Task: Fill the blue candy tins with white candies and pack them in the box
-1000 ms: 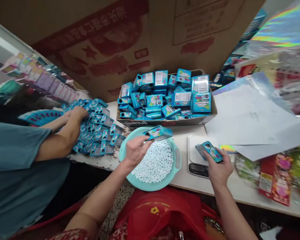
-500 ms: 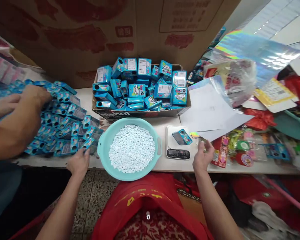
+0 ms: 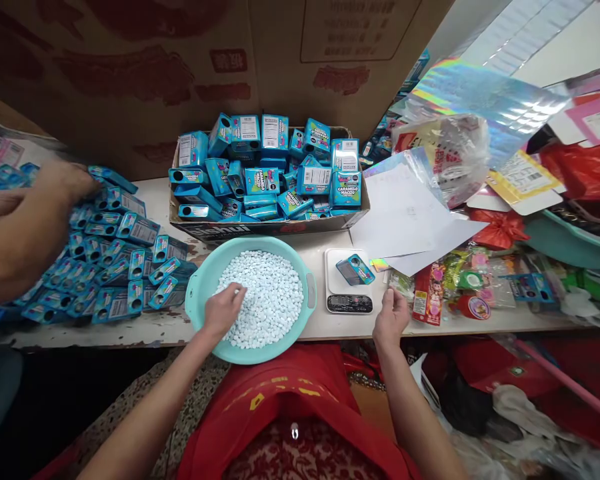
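My left hand (image 3: 222, 311) is over the left side of a turquoise plastic bowl (image 3: 200, 265) with side handles. Its fingers are pinched together, and whatever they hold cannot be made out. Small pale candies (image 3: 267, 300) fill the bowl's middle. To the right lies a white kitchen scale (image 3: 333, 267) with a dark display panel. One small blue candy box (image 3: 355, 269) with a round hole rests tilted on the scale. Beside the scale, near the table edge, my right hand (image 3: 392, 318) is held with fingers loosely apart and nothing visible in it.
Behind the bowl stands an open carton (image 3: 280, 230) heaped with blue boxes, against a large cardboard box (image 3: 270, 60). At left, a co-worker's hand (image 3: 65, 180) reaches over many blue boxes (image 3: 115, 267). White paper sheets (image 3: 405, 213) and candy packets (image 3: 427, 293) lie right.
My left hand has moved right, from the blue boxes at the left to over the candies in the bowl. My right hand stays by the scale. The view has shifted slightly.
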The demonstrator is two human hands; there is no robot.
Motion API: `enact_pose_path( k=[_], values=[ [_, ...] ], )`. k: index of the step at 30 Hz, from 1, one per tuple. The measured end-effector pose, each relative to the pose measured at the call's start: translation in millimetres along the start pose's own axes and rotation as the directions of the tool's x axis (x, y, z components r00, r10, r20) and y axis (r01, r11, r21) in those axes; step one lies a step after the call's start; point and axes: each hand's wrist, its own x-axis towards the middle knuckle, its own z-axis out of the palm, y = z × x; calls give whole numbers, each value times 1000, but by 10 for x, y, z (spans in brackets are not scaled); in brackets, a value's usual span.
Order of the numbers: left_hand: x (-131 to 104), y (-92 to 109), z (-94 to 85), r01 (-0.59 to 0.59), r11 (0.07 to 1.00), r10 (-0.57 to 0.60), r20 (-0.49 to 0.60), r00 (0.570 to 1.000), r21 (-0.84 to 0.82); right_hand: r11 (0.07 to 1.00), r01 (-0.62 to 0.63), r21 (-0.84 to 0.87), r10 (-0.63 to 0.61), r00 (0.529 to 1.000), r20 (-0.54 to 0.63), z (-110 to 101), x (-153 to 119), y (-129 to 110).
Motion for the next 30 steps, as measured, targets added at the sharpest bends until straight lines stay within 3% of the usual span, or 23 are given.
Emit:
enact_pose_path(
  k=[3,6,10,15,18,24,26,30],
  values=[
    [117,218,160,-154,986,152,38,988,64,1000,7,3,-7,1000,17,40,-2,-61],
    [178,276,252,-236,966,237,-1,971,111,1000,24,20,-26,997,71,104,-4,-131],
    [175,180,338,-282,958,283,-27,959,59,993,109,48,-117,966,229,279,0,-166],
    [140,27,391,-313,949,310,-95,946,-19,995,80,56,-92,964,250,453,29,-154],
    [133,16,398,-272,962,269,-129,954,0,993,96,69,-111,959,262,405,38,-133],
    [7,206,428,-298,954,298,-49,953,-7,991,127,35,-132,949,285,232,51,-55],
    [-105,309,467,-383,924,383,9,924,-3,991,130,32,-134,949,286,231,67,-45],
    [-277,484,593,-561,825,546,162,822,62,988,149,44,-155,947,282,280,102,-61]
  ],
)
